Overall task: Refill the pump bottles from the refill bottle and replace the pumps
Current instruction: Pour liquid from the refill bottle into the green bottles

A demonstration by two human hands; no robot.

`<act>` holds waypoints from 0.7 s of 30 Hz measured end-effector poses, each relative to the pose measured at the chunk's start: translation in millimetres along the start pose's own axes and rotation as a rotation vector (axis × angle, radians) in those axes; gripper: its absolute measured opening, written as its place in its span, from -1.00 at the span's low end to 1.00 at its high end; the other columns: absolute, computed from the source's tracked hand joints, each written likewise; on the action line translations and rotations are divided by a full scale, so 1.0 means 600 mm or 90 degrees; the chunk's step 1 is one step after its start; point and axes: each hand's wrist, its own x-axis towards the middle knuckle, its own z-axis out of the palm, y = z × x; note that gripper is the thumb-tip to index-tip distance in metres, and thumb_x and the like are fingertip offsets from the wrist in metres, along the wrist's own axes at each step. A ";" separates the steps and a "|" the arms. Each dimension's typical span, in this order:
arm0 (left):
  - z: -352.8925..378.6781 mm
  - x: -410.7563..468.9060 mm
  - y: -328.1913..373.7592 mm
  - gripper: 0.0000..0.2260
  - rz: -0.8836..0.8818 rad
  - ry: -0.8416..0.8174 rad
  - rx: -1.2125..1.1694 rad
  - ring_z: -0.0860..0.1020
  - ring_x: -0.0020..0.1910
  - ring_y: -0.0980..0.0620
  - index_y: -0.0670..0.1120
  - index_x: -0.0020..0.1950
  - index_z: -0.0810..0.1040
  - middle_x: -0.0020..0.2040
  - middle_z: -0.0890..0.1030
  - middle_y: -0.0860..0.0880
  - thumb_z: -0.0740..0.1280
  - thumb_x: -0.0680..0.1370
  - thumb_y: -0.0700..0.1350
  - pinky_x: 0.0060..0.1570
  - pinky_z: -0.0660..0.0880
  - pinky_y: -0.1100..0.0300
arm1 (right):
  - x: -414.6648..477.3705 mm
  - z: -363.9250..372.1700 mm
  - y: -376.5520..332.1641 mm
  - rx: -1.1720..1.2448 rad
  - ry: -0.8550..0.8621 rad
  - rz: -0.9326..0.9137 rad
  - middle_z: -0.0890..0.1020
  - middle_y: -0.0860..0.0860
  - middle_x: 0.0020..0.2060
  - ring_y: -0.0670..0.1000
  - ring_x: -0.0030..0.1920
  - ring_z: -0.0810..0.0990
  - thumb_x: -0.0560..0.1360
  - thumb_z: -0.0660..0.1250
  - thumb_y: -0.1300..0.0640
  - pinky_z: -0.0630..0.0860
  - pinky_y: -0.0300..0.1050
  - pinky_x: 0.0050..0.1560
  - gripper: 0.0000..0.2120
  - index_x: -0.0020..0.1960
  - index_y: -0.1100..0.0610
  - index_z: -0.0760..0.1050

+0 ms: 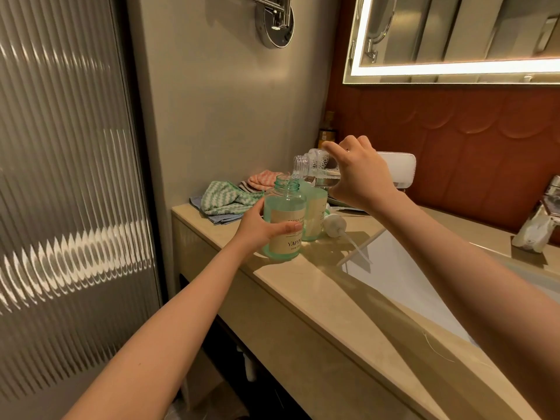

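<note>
Beige stone forms the desk (303,286), set in a bathroom with a ribbed glass door (66,177) to its left and a lit mirror (454,34) above. Near the desk's far left end, the left hand (260,228) wraps around a green pump bottle (285,216), thumb across its cream label, which reads "FRESH FO…" and "YAPIN…" before the fingers and the curve of the bottle cut it off. The bottle stands on the desk with its mouth uncovered. The right hand (360,177) grips a clear refill bottle (318,165), tipped so its neck sits just over that mouth; foam shows inside, though any stream is too faint to make out. A second green bottle (316,219) stands just behind the first. Beside it a white pump (335,225) lies on its side, its tube reaching towards the sink (409,286). Folded cloths (227,198) sit at the far left corner, and a faucet (542,219) stands at the right.
</note>
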 end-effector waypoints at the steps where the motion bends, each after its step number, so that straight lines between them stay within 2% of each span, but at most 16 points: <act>1: 0.002 -0.001 -0.002 -0.40 0.002 0.003 0.005 0.52 0.15 0.01 0.01 0.24 0.40 0.14 0.54 0.04 0.56 0.27 -0.14 0.08 0.48 0.11 | -0.001 0.001 0.001 0.006 -0.002 0.003 0.45 0.15 0.13 0.14 0.12 0.36 0.35 0.43 0.20 0.38 -0.11 -0.09 -0.36 0.38 0.09 0.30; 5: 0.003 -0.003 -0.013 -0.04 0.000 -0.026 0.070 0.39 0.31 0.00 -0.03 0.45 0.13 0.37 0.37 -0.01 0.59 0.19 -0.03 0.29 0.38 0.02 | -0.004 0.003 0.001 0.028 -0.009 0.018 0.44 0.15 0.14 0.14 0.15 0.35 0.34 0.43 0.20 0.40 -0.09 -0.06 -0.35 0.38 0.09 0.29; 7: 0.000 -0.004 -0.020 0.03 -0.022 -0.054 0.092 0.32 0.35 0.00 -0.02 0.49 -0.01 0.41 0.28 -0.01 0.59 0.23 -0.10 0.34 0.32 0.02 | -0.005 0.003 0.000 0.030 -0.007 0.020 0.45 0.15 0.14 0.14 0.14 0.35 0.34 0.43 0.21 0.40 -0.09 -0.06 -0.34 0.39 0.09 0.29; 8: -0.003 -0.004 -0.024 0.00 -0.035 -0.063 0.093 0.32 0.35 0.00 -0.02 0.49 -0.02 0.39 0.29 -0.01 0.58 0.26 -0.15 0.32 0.33 0.04 | -0.005 0.002 0.000 0.030 -0.005 0.019 0.45 0.15 0.14 0.15 0.14 0.36 0.34 0.43 0.21 0.40 -0.08 -0.05 -0.34 0.39 0.09 0.29; 10: -0.009 -0.002 -0.032 -0.12 -0.053 -0.075 0.102 0.39 0.31 -0.02 -0.04 0.47 0.12 0.35 0.38 -0.02 0.56 0.29 -0.20 0.26 0.39 0.05 | -0.005 0.001 0.000 0.030 -0.005 0.020 0.45 0.15 0.14 0.15 0.14 0.36 0.33 0.43 0.21 0.41 -0.06 -0.04 -0.33 0.39 0.09 0.29; 13: -0.014 0.002 -0.035 -0.18 -0.054 -0.074 0.140 0.46 0.25 -0.01 -0.04 0.40 0.28 0.28 0.48 0.00 0.59 0.24 -0.12 0.24 0.43 0.01 | -0.005 0.002 0.000 0.034 -0.014 0.023 0.44 0.14 0.15 0.14 0.14 0.35 0.34 0.43 0.21 0.41 -0.07 -0.03 -0.33 0.40 0.09 0.27; 21: -0.014 0.001 -0.037 -0.16 -0.032 -0.077 0.136 0.45 0.22 0.05 -0.03 0.42 0.24 0.26 0.47 0.04 0.59 0.25 -0.10 0.18 0.42 0.14 | -0.002 0.004 0.000 0.025 -0.007 0.020 0.45 0.14 0.14 0.14 0.13 0.36 0.34 0.41 0.26 0.40 -0.09 -0.05 -0.34 0.39 0.09 0.28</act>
